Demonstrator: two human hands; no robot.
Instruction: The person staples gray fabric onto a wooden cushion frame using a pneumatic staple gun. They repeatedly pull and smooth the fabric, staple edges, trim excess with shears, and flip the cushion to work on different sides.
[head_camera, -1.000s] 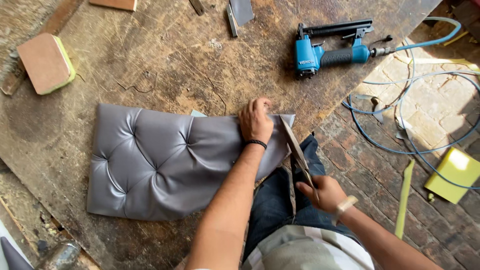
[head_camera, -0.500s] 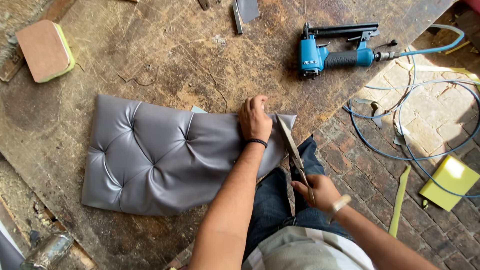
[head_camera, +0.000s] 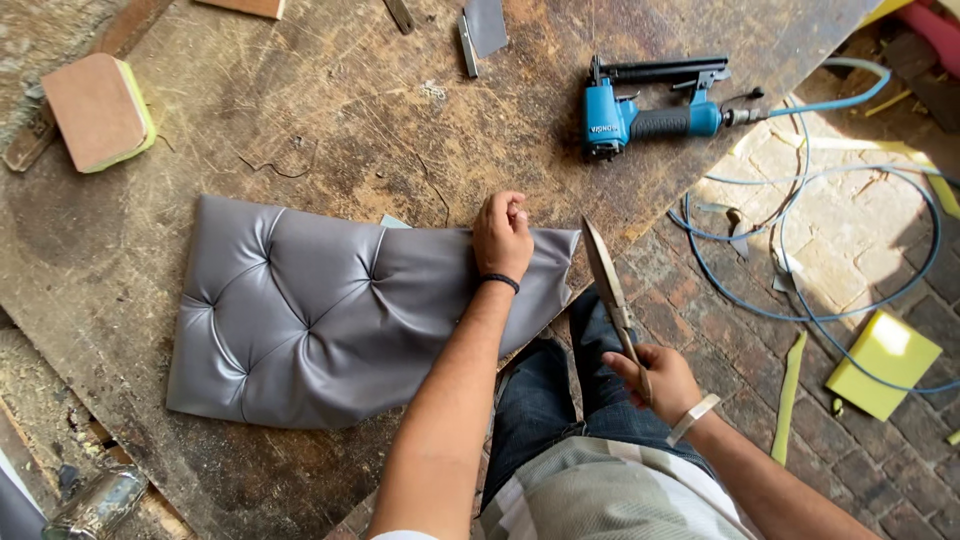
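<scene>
No packages, signs or screens visible. Only one label: small pale printed marking (head_camera: 603, 129) on side of blue pneumatic stapler body (head_camera: 640, 115), upper right of counter (head_camera: 300, 120), near the counter's edge. Roughly rectangular strip, light lettering on blue ground, too small to make out further. No other labelled surfaces anywhere in view.

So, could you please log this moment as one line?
left hand: pinching grey cushion cover edge | right hand: holding scissors | stapler: idle on table
</scene>
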